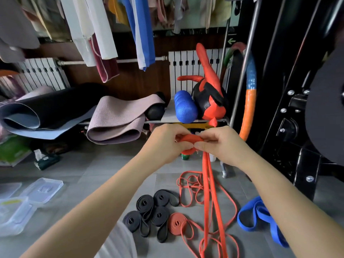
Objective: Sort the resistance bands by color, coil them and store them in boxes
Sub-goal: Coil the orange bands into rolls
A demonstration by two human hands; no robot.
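Head view: at the lower left, clear boxes [41,189] of hard, see-through plastic sit on the grey tiled floor [96,164]. One is flat and lidded. Beside it a deeper tub [14,213] carries a pale yellow strip, and what it holds cannot be made out. No band shows through their walls.

Both hands meet at mid-frame, above the floor. The left hand [165,144] and right hand [221,146] each have fingers curled in, pinching a small flat roll of the orange band [189,139] between thumb and fingertips. The band is a smooth, matte rubber strap. Its loose length hangs straight down from the right hand and lies in long loops on the floor.

Below the forearms, black coils [149,211] lie clustered and touching, each a tight spiral with a short tail. An orange coil [176,223] lies just beside them. Thin orange bands [189,189] lie tangled in loose loops behind it. A wide blue band [260,215], folded and uncoiled, lies to the right, partly hidden by the right forearm.

Behind, a low shelf bears rolled mats [115,118], ribbed in texture, and a knobbly blue foam roller [186,107].
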